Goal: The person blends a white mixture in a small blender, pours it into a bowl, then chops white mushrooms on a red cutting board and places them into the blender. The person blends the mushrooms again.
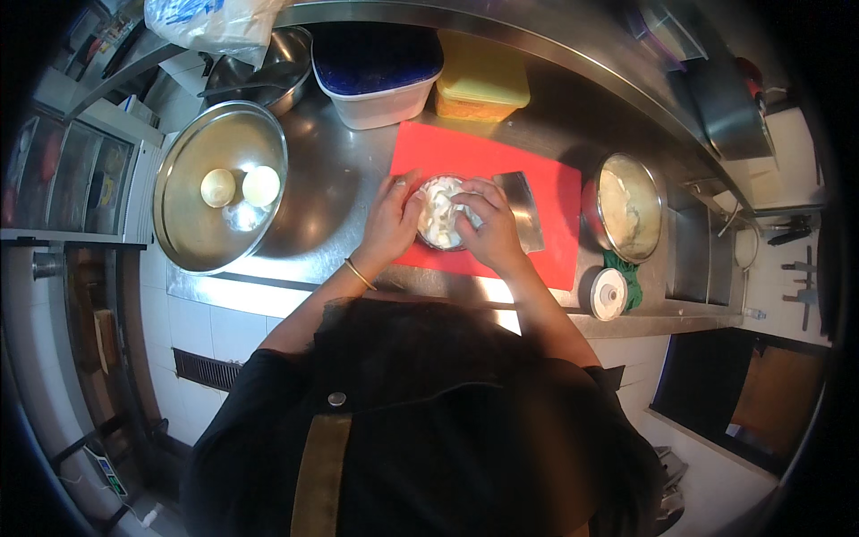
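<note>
A small round bowl (441,246) full of white pieces (443,201) sits on a red cutting board (463,148). My left hand (396,218) is cupped against the bowl's left side. Over its right side bends my right hand (488,225), fingers curled onto the white pieces; whether it grips any is hidden. Just right of that hand, a broad metal blade (520,208) lies flat on the board, its handle not visible.
Left stands a large round metal tray (181,235) with two pale round pieces (239,187). A blue-lidded tub (379,107) and a yellow-lidded tub (480,87) line the back. At right are a metal bowl of pale mixture (624,208), a white round lid (609,294) and green cloth (629,282).
</note>
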